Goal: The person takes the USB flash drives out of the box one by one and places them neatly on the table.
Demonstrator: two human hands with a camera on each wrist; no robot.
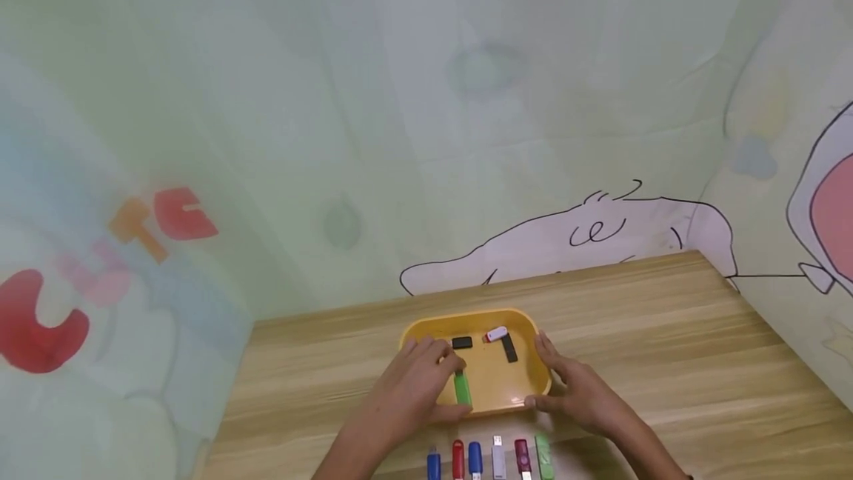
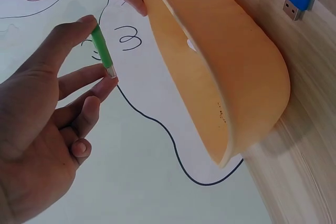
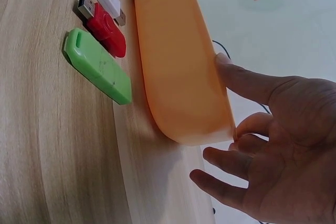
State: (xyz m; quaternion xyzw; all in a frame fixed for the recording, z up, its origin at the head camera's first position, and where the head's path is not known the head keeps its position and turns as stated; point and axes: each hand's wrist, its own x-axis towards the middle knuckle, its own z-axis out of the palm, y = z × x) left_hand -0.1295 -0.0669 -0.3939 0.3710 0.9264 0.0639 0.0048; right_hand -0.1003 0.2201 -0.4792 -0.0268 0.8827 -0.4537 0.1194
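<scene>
The wooden table leaves me room behind and right of the yellow tray. My right hand, fingers loosely spread, rests at the tray's right end, thumb touching the near rim. My left hand pinches the slim green stick end to end above the tray's left side; other USB sticks line the near edge.

The left hand pinches between thumb and fingertips. The right hand grips, thumb spread from its fingers.
</scene>
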